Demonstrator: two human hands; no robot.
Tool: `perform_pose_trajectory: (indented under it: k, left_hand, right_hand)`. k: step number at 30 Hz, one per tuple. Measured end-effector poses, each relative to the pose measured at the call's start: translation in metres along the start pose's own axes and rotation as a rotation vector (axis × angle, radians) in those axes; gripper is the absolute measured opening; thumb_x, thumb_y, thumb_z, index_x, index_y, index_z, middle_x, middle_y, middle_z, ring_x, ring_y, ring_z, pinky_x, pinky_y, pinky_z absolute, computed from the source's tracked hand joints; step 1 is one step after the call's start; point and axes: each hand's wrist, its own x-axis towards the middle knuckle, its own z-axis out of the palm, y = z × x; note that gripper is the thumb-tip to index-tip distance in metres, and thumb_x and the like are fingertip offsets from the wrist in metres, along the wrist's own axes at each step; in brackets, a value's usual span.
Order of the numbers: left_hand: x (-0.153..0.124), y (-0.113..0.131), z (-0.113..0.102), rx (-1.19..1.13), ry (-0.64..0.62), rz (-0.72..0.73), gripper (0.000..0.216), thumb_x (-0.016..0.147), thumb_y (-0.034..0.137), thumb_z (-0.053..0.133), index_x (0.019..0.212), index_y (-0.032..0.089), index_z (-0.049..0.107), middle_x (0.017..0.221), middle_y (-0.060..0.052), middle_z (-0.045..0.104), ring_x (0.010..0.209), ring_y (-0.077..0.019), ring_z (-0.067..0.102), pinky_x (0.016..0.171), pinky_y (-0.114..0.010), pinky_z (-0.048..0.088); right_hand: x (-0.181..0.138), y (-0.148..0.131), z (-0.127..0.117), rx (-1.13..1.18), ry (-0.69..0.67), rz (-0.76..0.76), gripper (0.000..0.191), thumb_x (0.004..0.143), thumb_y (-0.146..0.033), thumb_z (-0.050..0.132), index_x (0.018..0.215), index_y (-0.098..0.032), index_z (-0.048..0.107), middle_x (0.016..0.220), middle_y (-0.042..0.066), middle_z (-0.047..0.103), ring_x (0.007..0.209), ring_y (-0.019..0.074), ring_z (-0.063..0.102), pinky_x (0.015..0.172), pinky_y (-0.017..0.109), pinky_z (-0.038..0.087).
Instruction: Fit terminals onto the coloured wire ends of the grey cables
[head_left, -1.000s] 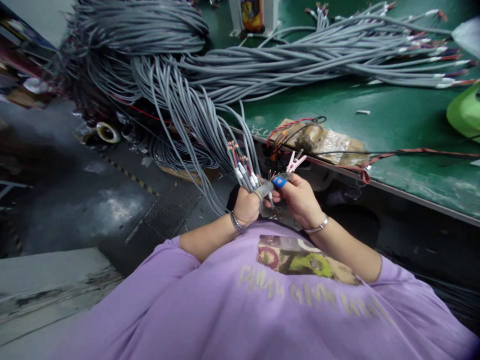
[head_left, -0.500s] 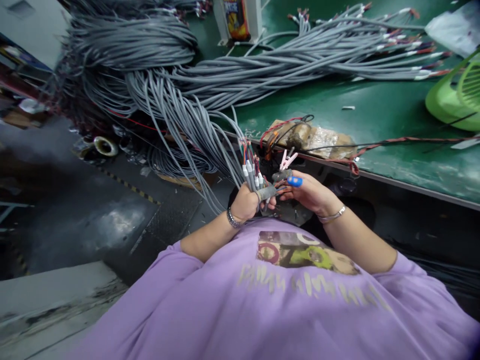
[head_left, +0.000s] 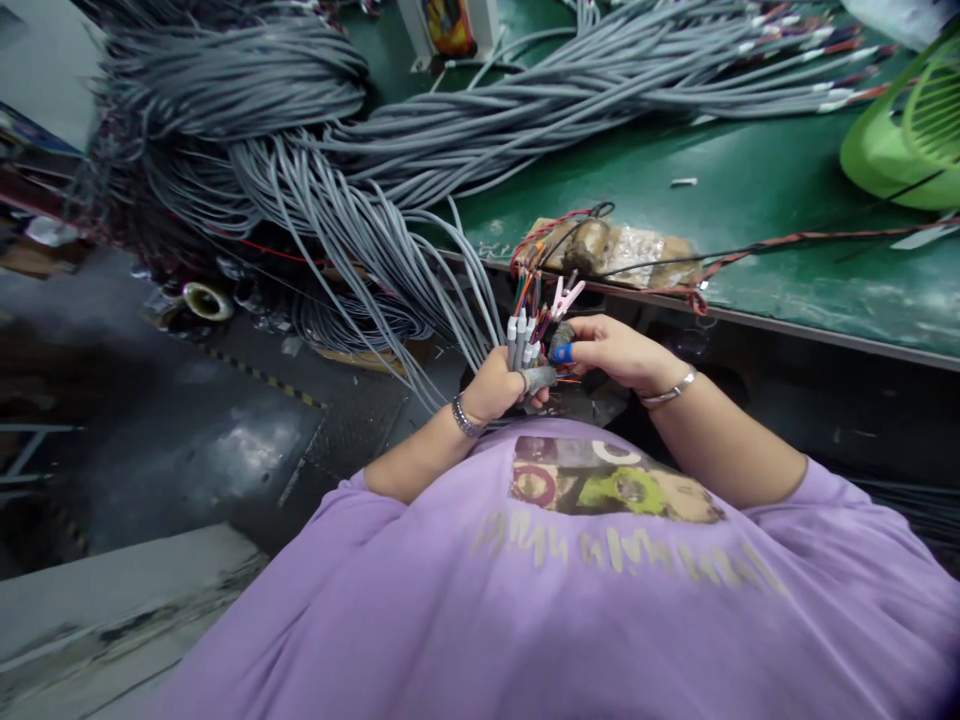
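Observation:
My left hand is closed around a bunch of grey cables. White-banded ends and thin coloured wires stick up from that bunch. A grey covering wraps the left thumb. Close beside it, my right hand pinches at the fine wire ends; a blue band sits on one finger and a grey covering on another. Exactly which wires the right fingertips hold is hidden. Just beyond the hands, a pink clip stands at the bench edge.
Long grey cable bundles lie over the green bench and hang off its left end. A taped block with red and black leads sits at the edge. A green basket stands at right; coiled cable lies below.
The right hand has moved closer to the left, its fingers turned in over the wire ends. The held cable bunch stands more upright. The whole view has shifted slightly.

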Motion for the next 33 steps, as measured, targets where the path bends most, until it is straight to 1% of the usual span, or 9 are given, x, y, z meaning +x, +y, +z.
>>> perform_pose_trajectory:
  k: [7, 13, 15, 18, 21, 23, 25, 29, 33]
  left_hand:
    - [-0.001, 0.002, 0.0, 0.021, -0.002, -0.034, 0.02, 0.065, 0.029, 0.071, 0.055, 0.013, 0.063, 0.049, -0.003, 0.062, 0.039, -0.0123, 0.056, 0.039, -0.021, 0.039]
    - [-0.001, 0.001, 0.0, 0.004, -0.001, -0.033, 0.021, 0.063, 0.029, 0.072, 0.053, 0.013, 0.062, 0.047, -0.003, 0.061, 0.038, -0.0108, 0.053, 0.041, -0.022, 0.041]
    - [-0.004, 0.002, 0.0, -0.041, 0.013, -0.021, 0.022, 0.062, 0.03, 0.073, 0.056, 0.013, 0.061, 0.047, -0.003, 0.061, 0.037, -0.0102, 0.052, 0.041, -0.022, 0.041]
    - [-0.009, 0.005, 0.0, -0.171, 0.048, -0.007, 0.027, 0.061, 0.035, 0.077, 0.064, 0.015, 0.06, 0.049, -0.001, 0.061, 0.039, -0.0106, 0.053, 0.041, -0.022, 0.042]
    - [-0.01, 0.009, 0.001, -0.291, 0.073, -0.004, 0.034, 0.059, 0.04, 0.08, 0.068, 0.016, 0.058, 0.05, 0.0, 0.061, 0.04, -0.0113, 0.054, 0.042, -0.023, 0.045]
    - [-0.008, 0.012, 0.004, -0.33, 0.078, 0.005, 0.036, 0.06, 0.043, 0.08, 0.069, 0.016, 0.058, 0.05, 0.0, 0.061, 0.041, -0.0113, 0.054, 0.043, -0.023, 0.046]
    - [-0.003, 0.013, 0.008, -0.349, 0.091, 0.007, 0.037, 0.059, 0.044, 0.081, 0.07, 0.015, 0.059, 0.051, 0.0, 0.061, 0.041, -0.011, 0.055, 0.043, -0.023, 0.046]
    - [0.009, 0.012, 0.015, -0.386, 0.118, -0.015, 0.039, 0.057, 0.043, 0.083, 0.069, 0.014, 0.06, 0.051, -0.001, 0.062, 0.041, -0.0105, 0.055, 0.044, -0.022, 0.047]
    - [0.017, 0.008, 0.017, -0.425, 0.136, -0.042, 0.039, 0.056, 0.043, 0.084, 0.069, 0.014, 0.06, 0.052, -0.001, 0.063, 0.041, -0.011, 0.056, 0.044, -0.022, 0.048]
  right_hand:
    - [0.002, 0.0, 0.001, -0.061, -0.02, -0.011, 0.01, 0.064, -0.021, 0.071, 0.065, -0.016, 0.063, 0.06, 0.0, 0.063, 0.051, 0.0094, 0.054, 0.049, 0.02, 0.045]
    - [0.003, 0.008, 0.008, -0.012, 0.018, -0.103, 0.013, 0.065, -0.026, 0.076, 0.07, -0.016, 0.069, 0.066, 0.0, 0.068, 0.058, 0.0105, 0.056, 0.057, 0.023, 0.047]
    - [0.005, 0.014, 0.008, 0.064, 0.055, -0.108, 0.019, 0.065, -0.031, 0.081, 0.072, -0.017, 0.069, 0.068, 0.001, 0.069, 0.061, 0.0113, 0.058, 0.06, 0.024, 0.048]
    - [0.01, 0.025, 0.002, 0.31, 0.152, -0.067, 0.031, 0.064, -0.04, 0.087, 0.074, -0.018, 0.066, 0.066, 0.0, 0.067, 0.061, 0.0118, 0.061, 0.061, 0.025, 0.05]
    - [0.02, 0.032, -0.006, 0.523, 0.233, 0.019, 0.041, 0.075, -0.058, 0.077, 0.079, -0.018, 0.067, 0.07, 0.002, 0.069, 0.056, 0.0105, 0.06, 0.057, 0.025, 0.051]
    - [0.027, 0.031, -0.007, 0.58, 0.238, 0.041, 0.05, 0.082, -0.068, 0.066, 0.081, -0.018, 0.067, 0.073, 0.004, 0.07, 0.055, 0.0104, 0.059, 0.054, 0.024, 0.049]
    - [0.034, 0.028, -0.003, 0.602, 0.224, 0.013, 0.055, 0.083, -0.072, 0.06, 0.082, -0.018, 0.068, 0.074, 0.004, 0.07, 0.054, 0.0108, 0.058, 0.052, 0.024, 0.048]
    - [0.043, 0.021, 0.007, 0.615, 0.273, -0.094, 0.058, 0.08, -0.075, 0.061, 0.082, -0.018, 0.068, 0.071, 0.002, 0.069, 0.053, 0.0108, 0.054, 0.051, 0.025, 0.045]
    - [0.046, 0.021, 0.012, 0.695, 0.299, -0.102, 0.056, 0.074, -0.075, 0.067, 0.082, -0.02, 0.067, 0.07, 0.001, 0.068, 0.057, 0.0125, 0.056, 0.055, 0.027, 0.045]
